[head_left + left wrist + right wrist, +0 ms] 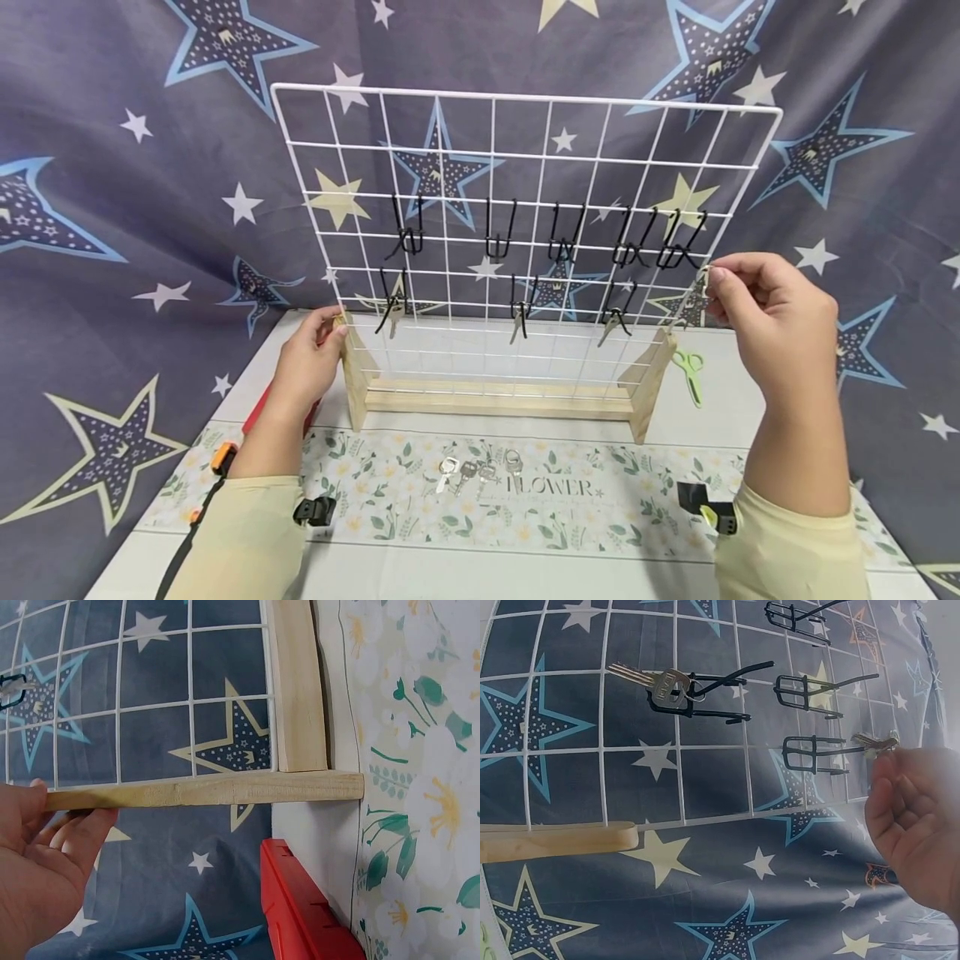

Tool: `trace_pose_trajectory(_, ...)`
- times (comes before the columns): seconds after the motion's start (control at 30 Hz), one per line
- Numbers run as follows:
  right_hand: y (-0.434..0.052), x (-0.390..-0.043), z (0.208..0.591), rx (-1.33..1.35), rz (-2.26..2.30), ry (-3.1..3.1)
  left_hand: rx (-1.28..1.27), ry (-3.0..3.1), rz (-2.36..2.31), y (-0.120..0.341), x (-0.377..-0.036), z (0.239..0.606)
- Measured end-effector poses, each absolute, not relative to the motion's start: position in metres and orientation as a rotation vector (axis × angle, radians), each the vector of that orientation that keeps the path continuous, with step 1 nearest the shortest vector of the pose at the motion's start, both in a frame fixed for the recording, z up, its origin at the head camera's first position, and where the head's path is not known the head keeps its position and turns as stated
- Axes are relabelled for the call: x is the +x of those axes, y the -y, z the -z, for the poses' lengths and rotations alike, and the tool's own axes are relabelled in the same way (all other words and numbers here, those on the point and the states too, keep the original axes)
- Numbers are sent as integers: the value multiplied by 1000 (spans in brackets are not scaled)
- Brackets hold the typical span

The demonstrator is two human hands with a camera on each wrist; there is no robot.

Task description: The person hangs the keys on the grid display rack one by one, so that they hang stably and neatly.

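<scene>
A white wire grid stands upright in a wooden stand. My left hand grips the top of the stand's left side piece, thumb on one face and fingers on the other. Off the grid's right edge, my right hand pinches a key between thumb and fingertips, close to the end of a black hook. Several black hooks make an upper row. Three more hang lower, each with a key on it.
Several loose keys lie on the flowered mat in front of the stand. Green scissors lie to the right of it. On the left is a red object, partly behind my forearm. A star-patterned cloth hangs behind.
</scene>
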State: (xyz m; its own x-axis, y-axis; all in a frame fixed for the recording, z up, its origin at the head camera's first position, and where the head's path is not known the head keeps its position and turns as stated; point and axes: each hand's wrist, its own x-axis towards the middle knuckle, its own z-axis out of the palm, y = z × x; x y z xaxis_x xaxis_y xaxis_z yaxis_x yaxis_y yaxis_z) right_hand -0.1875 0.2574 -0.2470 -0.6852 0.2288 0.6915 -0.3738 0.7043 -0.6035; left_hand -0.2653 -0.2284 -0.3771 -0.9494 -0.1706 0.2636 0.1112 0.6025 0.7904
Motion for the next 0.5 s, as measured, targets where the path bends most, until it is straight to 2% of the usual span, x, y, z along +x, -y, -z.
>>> trace_pose_trajectory(0.5,-263,-191,245,106,-981,2231,47,2525,1284,227,-264,376)
